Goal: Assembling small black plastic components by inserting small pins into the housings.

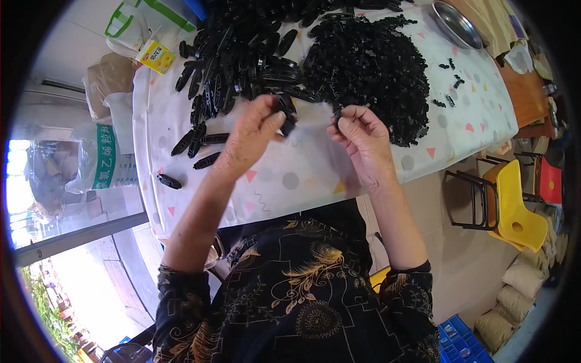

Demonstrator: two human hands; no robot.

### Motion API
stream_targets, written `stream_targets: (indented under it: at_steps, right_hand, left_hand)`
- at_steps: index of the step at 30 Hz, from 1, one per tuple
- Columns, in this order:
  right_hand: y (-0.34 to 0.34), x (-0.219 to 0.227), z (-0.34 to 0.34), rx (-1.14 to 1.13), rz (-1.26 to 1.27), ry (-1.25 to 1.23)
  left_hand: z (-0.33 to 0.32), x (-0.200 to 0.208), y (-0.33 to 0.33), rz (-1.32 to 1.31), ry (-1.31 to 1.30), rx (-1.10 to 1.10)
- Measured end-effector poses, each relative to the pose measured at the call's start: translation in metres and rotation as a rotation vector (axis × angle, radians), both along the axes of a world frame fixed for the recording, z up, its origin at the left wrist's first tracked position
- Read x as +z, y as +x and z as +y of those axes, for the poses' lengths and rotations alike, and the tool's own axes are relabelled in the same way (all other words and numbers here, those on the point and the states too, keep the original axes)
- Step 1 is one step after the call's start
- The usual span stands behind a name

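Note:
My left hand (257, 126) is closed around a black elongated plastic part (287, 115), gripped between thumb and fingers above the table. To its right, my right hand (361, 128) pinches a small black plastic piece (336, 115) at its fingertips. The two hands are apart. Beyond them lies a heap of small black pieces (369, 66) on the right and a pile of longer black oval parts (242, 60) on the left. One black oval part (169, 181) lies alone near the table's left edge.
A patterned white cloth covers the table (290, 181). A round metal tray (457, 25) sits at the far right, with a few loose black pieces (451, 100) nearer. A yellow box (156, 57) is at the far left. Yellow chairs (514, 209) stand right of the table.

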State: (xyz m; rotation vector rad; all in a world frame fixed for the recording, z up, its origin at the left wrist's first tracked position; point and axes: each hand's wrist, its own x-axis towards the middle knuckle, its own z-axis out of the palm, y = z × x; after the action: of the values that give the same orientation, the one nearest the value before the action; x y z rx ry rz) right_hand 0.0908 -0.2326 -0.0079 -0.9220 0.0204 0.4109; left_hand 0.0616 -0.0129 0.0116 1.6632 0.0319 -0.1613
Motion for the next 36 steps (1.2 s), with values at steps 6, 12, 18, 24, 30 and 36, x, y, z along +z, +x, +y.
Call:
stream_targets:
  at_steps: [6, 12, 18, 24, 30, 36]
  right_hand:
    - [-0.027, 0.004, 0.007, 0.01, -0.053, -0.104]
    - [-0.035, 0.006, 0.007, 0.041, -0.085, -0.16]
    - [-0.045, 0.001, 0.017, 0.019, -0.081, -0.098]
    - [-0.043, 0.01, 0.017, -0.033, -0.119, -0.19]
    - [-0.023, 0.03, 0.0, 0.222, -0.918, -0.8]
    - [-0.016, 0.042, 0.002, 0.416, -1.076, -0.903]
  left_hand:
    - [-0.037, -0.009, -0.031, 0.181, -0.461, -0.021]
    - [-0.039, -0.007, -0.039, 0.194, -0.469, -0.052]
    - [-0.04, -0.011, -0.044, 0.164, -0.457, 0.02]
    - [-0.034, -0.013, -0.047, 0.191, -0.466, 0.024]
    - [-0.028, -0.018, -0.047, 0.187, -0.371, -0.032]
    - [-0.032, -0.011, -0.047, 0.173, -0.231, -0.081]
